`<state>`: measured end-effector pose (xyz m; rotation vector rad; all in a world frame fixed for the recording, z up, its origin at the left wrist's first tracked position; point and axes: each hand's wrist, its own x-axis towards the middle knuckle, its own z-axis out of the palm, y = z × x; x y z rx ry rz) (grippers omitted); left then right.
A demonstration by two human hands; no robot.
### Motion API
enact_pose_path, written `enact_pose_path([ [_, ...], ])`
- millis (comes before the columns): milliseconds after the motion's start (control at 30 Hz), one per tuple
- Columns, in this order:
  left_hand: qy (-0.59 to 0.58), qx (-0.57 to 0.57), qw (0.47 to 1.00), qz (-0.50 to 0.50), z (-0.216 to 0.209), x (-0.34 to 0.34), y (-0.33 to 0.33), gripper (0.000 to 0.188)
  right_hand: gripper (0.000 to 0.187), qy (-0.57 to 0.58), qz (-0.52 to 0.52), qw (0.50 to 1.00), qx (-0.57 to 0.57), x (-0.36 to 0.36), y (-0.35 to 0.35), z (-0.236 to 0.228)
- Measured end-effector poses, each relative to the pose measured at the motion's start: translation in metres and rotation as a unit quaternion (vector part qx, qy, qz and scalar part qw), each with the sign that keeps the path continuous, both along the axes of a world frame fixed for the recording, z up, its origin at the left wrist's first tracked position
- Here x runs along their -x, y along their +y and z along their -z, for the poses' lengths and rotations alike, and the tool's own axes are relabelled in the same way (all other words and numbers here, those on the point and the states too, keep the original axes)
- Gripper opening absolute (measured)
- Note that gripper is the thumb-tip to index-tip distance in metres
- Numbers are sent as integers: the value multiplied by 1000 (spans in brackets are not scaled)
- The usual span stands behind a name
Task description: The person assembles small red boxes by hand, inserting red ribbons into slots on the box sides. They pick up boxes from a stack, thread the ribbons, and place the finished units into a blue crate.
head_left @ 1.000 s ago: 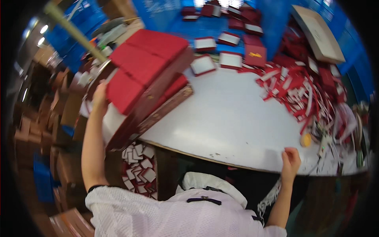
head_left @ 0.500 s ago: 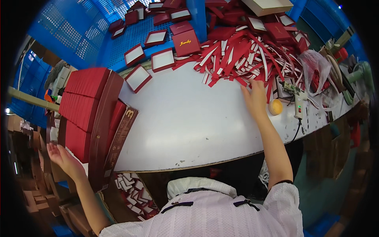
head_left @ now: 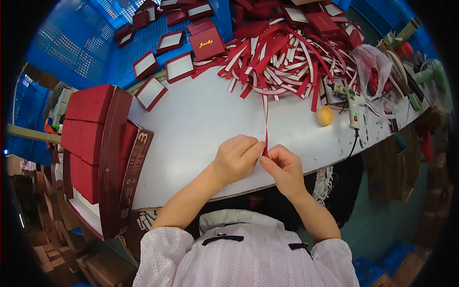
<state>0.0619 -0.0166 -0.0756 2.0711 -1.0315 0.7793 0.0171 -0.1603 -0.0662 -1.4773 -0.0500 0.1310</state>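
Both my hands meet close to the table's front edge, pinching the near end of one thin red-and-white strip (head_left: pixel 266 117). My left hand (head_left: pixel 238 158) is closed, its fingers curled at the strip. On the other side, my right hand (head_left: pixel 286 170) has thumb and finger pressed together on the same end. From there the strip runs away from me to a big tangled heap of red-and-white strips (head_left: pixel 282 64) at the table's far side. My fingers partly hide the strip's end.
At the left stands an upright carton (head_left: pixel 114 158) packed with stacked red pieces (head_left: pixel 86 129). Small red boxes (head_left: pixel 180 67) lie at the back, some in a blue crate (head_left: pixel 107 71). Right of the heap are a yellow-topped round tub (head_left: pixel 324 115), a white glue gun (head_left: pixel 354 112) and a clear plastic bag (head_left: pixel 373 67).
My left hand has come from the carton to the table's front. My right hand has drawn back from the heap. A strip now stretches between the heap and my hands.
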Motion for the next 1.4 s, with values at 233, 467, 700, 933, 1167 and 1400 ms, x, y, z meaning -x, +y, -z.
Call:
enact_pose_path([
  [233,-20,41,999,25,-15,18,-3,25,11,-36,-54,998,8,18,-2,-19],
  [467,515,285,792,161,-59,61,1,12,17,-281,4,945,168,9,-17,-46],
  [700,638,419,637,110,-53,63,-4,9,9,134,-119,981,-69,50,-41,-49],
  [933,641,384,650,135,-30,73,-25,15,25,-406,137,792,436,39,-20,-35],
  [1167,505,108,855,52,-26,68,-19,10,20,-404,78,752,515,40,-21,-26],
  [1400,283,44,957,44,-19,66,-26,8,7,-297,117,880,352,46,-33,-11],
])
